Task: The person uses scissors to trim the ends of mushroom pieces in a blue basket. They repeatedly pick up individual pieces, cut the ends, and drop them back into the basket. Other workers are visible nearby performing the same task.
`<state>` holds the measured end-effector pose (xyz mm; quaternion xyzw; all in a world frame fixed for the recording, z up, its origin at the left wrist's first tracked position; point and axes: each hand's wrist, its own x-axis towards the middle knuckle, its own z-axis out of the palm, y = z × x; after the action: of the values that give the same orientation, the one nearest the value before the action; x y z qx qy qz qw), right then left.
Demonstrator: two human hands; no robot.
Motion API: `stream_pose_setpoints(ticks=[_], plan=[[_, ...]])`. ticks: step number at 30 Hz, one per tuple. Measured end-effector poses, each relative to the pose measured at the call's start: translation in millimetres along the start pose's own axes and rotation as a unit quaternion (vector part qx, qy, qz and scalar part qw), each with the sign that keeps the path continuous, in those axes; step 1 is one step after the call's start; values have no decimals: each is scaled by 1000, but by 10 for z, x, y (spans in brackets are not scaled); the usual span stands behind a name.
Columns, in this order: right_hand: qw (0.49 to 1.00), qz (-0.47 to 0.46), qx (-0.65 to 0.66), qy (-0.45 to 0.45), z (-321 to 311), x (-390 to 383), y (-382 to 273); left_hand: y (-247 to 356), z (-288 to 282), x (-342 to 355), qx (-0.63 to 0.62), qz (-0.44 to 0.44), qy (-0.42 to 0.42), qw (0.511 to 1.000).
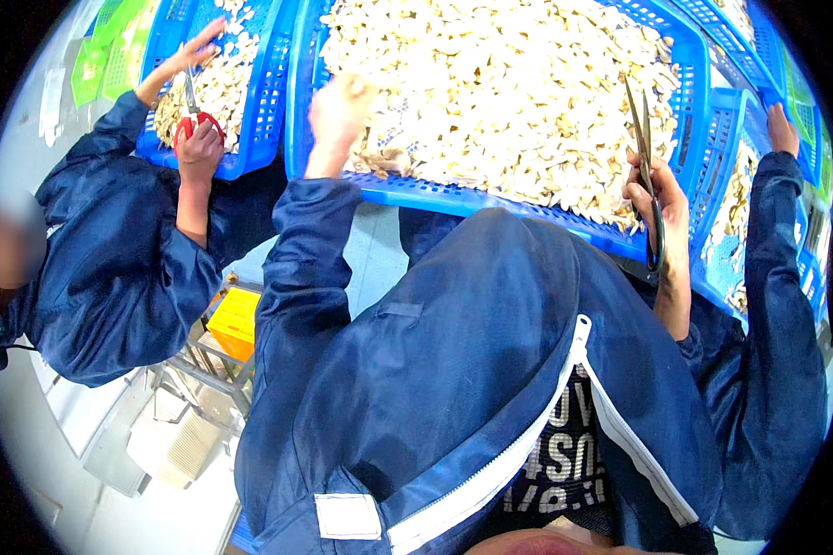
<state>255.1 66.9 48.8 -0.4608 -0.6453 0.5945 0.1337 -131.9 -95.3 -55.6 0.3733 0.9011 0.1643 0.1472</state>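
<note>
Apparently trimming pale slices [491, 102], spread in a blue basket [416, 193], with the right hand [666, 190] clamped on dark scissors [656, 222].
Probably calls next for bringing a slice between the slightly parted metal blades [645, 134]. Curls the left hand [338, 116] over the basket's left end; cannot tell its grip as clamped or bare. Shows thin, curled slices against smooth, pierced plastic.

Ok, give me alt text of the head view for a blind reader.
The right hand holds dark metal scissors, blades slightly apart, over the right side of a blue perforated plastic basket of small pale pieces; the blurred left hand is over its left side. At left, a co-worker in dark blue holds red-handled scissors.
</note>
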Motion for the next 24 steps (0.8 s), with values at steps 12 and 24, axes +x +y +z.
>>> stream_pose_setpoints(ticks=[12, 24], plan=[[1000, 5, -13, -22, 46, 60, -35, 133, 91, -565, 87, 116, -133, 981], [1000, 1, -12, -15, 56, 52, 34, 288, 228, -625, 93, 128, -106, 982]])
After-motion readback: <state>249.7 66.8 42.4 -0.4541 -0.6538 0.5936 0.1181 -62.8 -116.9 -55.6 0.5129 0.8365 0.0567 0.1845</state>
